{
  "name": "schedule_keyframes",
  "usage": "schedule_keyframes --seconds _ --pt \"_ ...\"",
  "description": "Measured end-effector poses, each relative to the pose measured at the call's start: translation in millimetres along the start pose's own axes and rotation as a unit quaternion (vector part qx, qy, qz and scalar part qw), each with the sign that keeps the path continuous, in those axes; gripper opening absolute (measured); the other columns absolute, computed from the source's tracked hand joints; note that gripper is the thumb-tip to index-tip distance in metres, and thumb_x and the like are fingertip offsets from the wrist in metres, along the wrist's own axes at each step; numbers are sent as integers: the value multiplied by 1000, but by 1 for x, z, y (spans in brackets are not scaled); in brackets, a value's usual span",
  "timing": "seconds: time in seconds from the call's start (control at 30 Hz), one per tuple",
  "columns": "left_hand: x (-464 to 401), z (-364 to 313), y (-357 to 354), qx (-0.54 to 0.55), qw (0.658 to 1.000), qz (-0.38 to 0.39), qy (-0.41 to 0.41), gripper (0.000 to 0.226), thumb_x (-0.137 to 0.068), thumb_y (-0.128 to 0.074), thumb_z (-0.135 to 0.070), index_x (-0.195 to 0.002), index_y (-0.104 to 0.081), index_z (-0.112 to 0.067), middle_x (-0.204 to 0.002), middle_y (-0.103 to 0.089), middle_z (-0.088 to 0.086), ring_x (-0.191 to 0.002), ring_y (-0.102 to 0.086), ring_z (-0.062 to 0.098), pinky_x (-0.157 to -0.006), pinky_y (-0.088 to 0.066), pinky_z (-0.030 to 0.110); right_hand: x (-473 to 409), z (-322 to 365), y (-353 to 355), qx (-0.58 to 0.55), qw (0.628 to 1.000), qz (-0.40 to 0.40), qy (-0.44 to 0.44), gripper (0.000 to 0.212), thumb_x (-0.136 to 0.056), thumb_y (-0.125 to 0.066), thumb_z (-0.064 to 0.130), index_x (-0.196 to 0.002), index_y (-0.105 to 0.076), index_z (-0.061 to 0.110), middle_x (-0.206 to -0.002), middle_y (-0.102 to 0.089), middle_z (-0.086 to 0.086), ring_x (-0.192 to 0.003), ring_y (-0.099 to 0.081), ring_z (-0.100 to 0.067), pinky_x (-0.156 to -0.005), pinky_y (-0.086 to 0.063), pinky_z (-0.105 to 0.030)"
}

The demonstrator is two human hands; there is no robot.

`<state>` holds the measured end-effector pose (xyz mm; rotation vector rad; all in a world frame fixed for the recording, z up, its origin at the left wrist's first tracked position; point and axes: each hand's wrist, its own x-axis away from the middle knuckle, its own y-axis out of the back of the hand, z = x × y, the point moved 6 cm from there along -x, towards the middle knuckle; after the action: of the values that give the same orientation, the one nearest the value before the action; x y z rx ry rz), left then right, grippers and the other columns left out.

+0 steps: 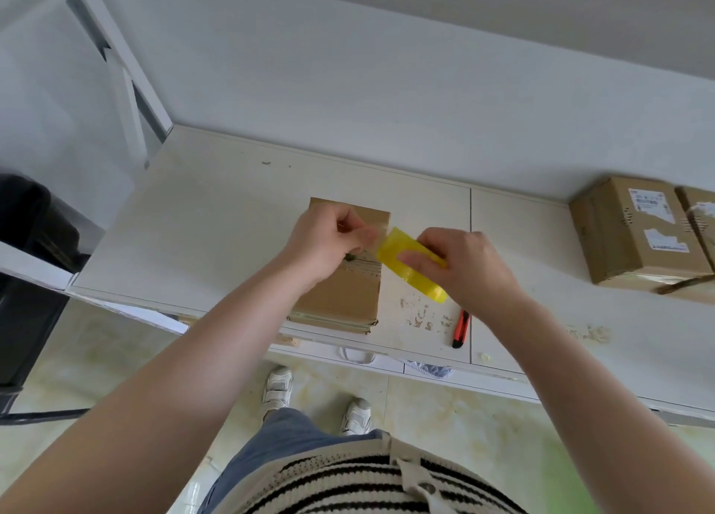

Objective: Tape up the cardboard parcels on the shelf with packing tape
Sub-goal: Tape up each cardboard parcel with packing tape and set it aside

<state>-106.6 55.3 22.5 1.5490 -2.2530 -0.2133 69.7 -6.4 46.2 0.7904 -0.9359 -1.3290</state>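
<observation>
- While both bare forearms reach forward over the white shelf (216, 211), the two hands meet above a cardboard parcel (344, 281) lying flat near the shelf's front edge.
- The left hand (329, 242) hovers over the parcel's top with its fingers curled, pinching the free end of a clear tape strip (369, 238).
- The right hand (468, 266) sits just to the right, wrapped round a yellow roll of packing tape (410, 266), with one fingertip showing through the roll's core.
- The strip runs short and taut between the two hands, above the parcel's far half.
- The parcel looks closed, so what is inside cannot be told.
- Two more cardboard boxes (634, 231) with white labels stand against the wall at the far right of the shelf, well apart from the hands; their flaps are down.
- An orange utility knife (461, 329) lies on the shelf near the front edge, just right of the parcel.
</observation>
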Motion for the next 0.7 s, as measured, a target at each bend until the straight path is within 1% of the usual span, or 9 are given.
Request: schedule_keyframes --seconds 0.07,0.17,0.3,0.37,0.43,0.5,0.57,0.63,0.7 --pt "-1 0 23 19 1000 -2 14 19 -85 -75 -24 -76 -65 -10 -76 -73 0 -69 -62 8 -78 -52 28 -6 -11 11 20 998 14 -51 48 -87 -57 59 -67 -60 15 -57 -48 3 -56 -44 -12 -51 -32 -27" --pt "-2 15 53 47 998 -6 45 20 -86 -74 -23 -72 -63 -14 -68 -70 -6 -68 -59 6 -77 -49 24 -16 -13 12 -66 995 49 -62 51 -89 -58 53 -53 -49 18 -48 -38 7 -50 -38 -11 -53 -30 -27" --pt "-7 54 70 88 991 -14 98 21 -88 -72 -19 -70 -61 -15 -60 -66 -9 -55 -58 -2 -66 -44 19 -36 7 -10 -110 989 94 -41 51 -93 -55 48 -55 -47 15 -46 -36 10 -49 -34 -12 -56 -30 -29" --pt "-8 73 73 92 989 -9 119 20 -90 -70 -17 -72 -60 -15 -61 -65 -9 -50 -55 -5 -61 -42 18 -49 14 -17 -95 990 94 -40 52 -94 -54 48 -62 -50 7 -52 -37 8 -53 -35 -15 -58 -30 -30" --pt "-11 89 72 100 987 -7 125 17 -93 -66 -15 -77 -60 -15 -66 -65 -5 -55 -59 -2 -60 -39 20 -60 21 -21 -67 993 82 -44 57 -93 -55 50 -74 -55 -4 -61 -39 -3 -57 -36 -18 -57 -29 -30" --pt "-16 100 70 103 988 -17 115 17 -95 -64 -16 -78 -60 -17 -68 -65 -4 -61 -61 3 -59 -39 21 -69 28 -23 -44 995 74 -53 60 -92 -56 52 -79 -55 -7 -65 -39 -7 -59 -36 -20 -55 -26 -30" --pt "-20 108 66 105 988 -27 108 19 -96 -62 -16 -77 -59 -16 -68 -63 -3 -61 -59 3 -57 -41 16 -77 33 -26 -16 994 82 -65 60 -92 -55 53 -75 -54 -4 -65 -38 -8 -58 -36 -20 -52 -25 -29" --pt "-24 117 62 112 987 -33 111 20 -96 -62 -14 -76 -58 -16 -69 -61 -1 -57 -57 1 -53 -40 8 -83 33 -31 9 993 90 -79 54 -92 -56 52 -67 -49 5 -63 -37 -6 -55 -34 -19 -51 -24 -28" --pt "-27 126 57 116 985 -36 123 21 -96 -62 -13 -75 -58 -16 -71 -61 0 -58 -57 2 -52 -39 6 -85 32 -36 19 991 93 -90 50 -92 -57 50 -63 -42 12 -61 -35 -5 -52 -32 -18 -50 -24 -27"
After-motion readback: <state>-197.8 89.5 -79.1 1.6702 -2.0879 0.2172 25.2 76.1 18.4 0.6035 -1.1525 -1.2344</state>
